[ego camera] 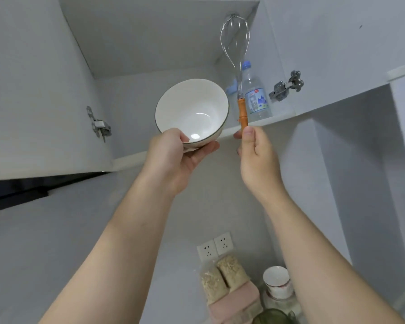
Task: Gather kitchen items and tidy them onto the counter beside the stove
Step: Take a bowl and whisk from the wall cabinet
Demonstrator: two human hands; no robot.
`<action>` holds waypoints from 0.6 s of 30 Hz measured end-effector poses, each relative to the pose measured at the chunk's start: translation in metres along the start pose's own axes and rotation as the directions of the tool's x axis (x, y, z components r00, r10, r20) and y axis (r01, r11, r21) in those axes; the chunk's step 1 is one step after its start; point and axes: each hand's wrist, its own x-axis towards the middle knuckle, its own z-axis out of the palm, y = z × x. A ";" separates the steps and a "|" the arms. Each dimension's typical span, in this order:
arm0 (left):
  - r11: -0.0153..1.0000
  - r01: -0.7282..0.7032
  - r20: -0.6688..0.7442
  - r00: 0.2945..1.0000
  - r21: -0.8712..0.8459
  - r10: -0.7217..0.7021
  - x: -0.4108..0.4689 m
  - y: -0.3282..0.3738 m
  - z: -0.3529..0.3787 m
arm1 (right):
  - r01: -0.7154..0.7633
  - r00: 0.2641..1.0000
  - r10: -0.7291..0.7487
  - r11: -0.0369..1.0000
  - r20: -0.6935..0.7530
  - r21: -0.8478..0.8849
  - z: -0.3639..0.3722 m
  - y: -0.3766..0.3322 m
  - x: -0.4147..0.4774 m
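Right hand (257, 160) pinching whisk (241, 112) upright, wires up

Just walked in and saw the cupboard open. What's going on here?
A person reaches up at an open wall cupboard. The left hand holds a white bowl by its rim; the right hand pinches the orange handle of a wire whisk, held upright. A water bottle stands on the shelf behind the whisk. Neither item is set down yet.

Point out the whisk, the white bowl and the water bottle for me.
whisk (242, 113), head view, on its orange handle.
white bowl (192, 108), head view, on its inner wall.
water bottle (257, 100), head view, on its label.
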 end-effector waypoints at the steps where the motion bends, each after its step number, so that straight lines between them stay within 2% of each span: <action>1: 1.000 0.009 0.004 1.000 0.006 -0.009 -0.009 -0.005 -0.001 | -0.017 1.000 0.017 1.000 -0.004 0.001 -0.008 0.003 -0.011; 6: 0.995 0.087 0.045 0.995 0.048 -0.089 -0.057 -0.041 -0.013 | -0.099 0.995 0.100 0.994 -0.002 0.055 -0.044 0.022 -0.072; 10: 0.971 0.229 0.053 0.971 0.073 -0.233 -0.091 -0.081 -0.032 | -0.241 0.970 0.242 0.965 0.010 0.101 -0.070 0.044 -0.118; 14: 0.904 0.427 0.004 0.904 0.023 -0.427 -0.116 -0.127 -0.054 | -0.404 0.913 0.406 0.891 0.032 0.205 -0.091 0.068 -0.159; 18: 0.828 0.554 -0.084 0.824 -0.085 -0.560 -0.134 -0.176 -0.081 | -0.536 0.844 0.528 0.830 0.091 0.155 -0.103 0.097 -0.203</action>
